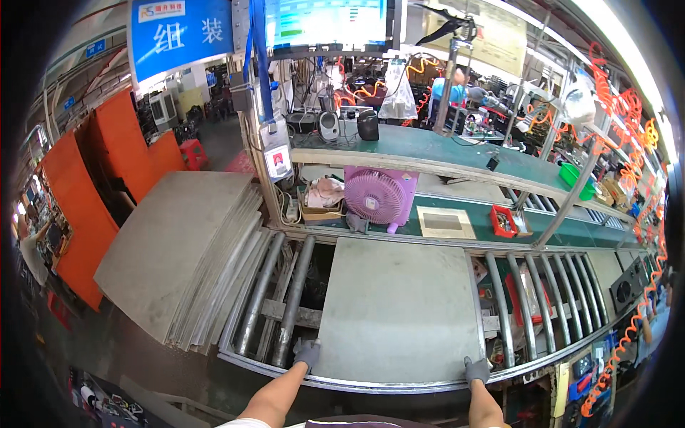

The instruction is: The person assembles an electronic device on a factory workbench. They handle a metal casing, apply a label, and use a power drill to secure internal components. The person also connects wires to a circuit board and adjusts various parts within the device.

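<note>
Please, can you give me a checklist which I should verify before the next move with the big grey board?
1. Left hand at the board's near left corner: ok.
2. Right hand at its near right corner: ok.
3. Grey gloves worn on both hands: ok.
4. Grey board lying flat on the line, with bare rollers showing to each side: ok.
5. Fingers hooked firmly under the edge: cannot tell, the undersides are hidden.
6. Stack of boards at left squared up: not ok, its edges are staggered.
</note>
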The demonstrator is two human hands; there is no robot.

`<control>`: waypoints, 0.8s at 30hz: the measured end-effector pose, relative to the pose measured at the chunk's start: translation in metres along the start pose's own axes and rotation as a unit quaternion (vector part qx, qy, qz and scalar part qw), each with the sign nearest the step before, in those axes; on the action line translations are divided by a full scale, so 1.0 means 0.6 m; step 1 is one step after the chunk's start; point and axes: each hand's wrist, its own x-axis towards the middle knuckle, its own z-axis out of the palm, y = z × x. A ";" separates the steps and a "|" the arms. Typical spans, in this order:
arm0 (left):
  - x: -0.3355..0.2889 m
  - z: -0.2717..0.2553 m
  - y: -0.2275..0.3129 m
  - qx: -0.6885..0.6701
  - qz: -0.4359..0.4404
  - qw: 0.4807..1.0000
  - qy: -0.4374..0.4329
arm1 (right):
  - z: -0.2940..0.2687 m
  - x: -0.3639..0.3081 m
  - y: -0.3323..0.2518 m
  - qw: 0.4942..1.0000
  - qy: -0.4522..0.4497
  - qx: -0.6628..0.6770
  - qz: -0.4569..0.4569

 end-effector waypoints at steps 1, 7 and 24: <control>0.026 0.008 -0.015 -0.022 -0.012 1.000 0.008 | -0.023 -0.004 -0.021 1.000 -0.013 0.007 0.000; 0.016 -0.043 0.030 -0.012 -0.126 0.988 0.086 | -0.007 0.042 -0.060 0.988 -0.079 0.123 0.056; -0.489 -0.256 -0.155 -0.421 -0.053 0.634 0.647 | 0.051 -0.113 -0.327 0.881 -0.290 0.336 -0.164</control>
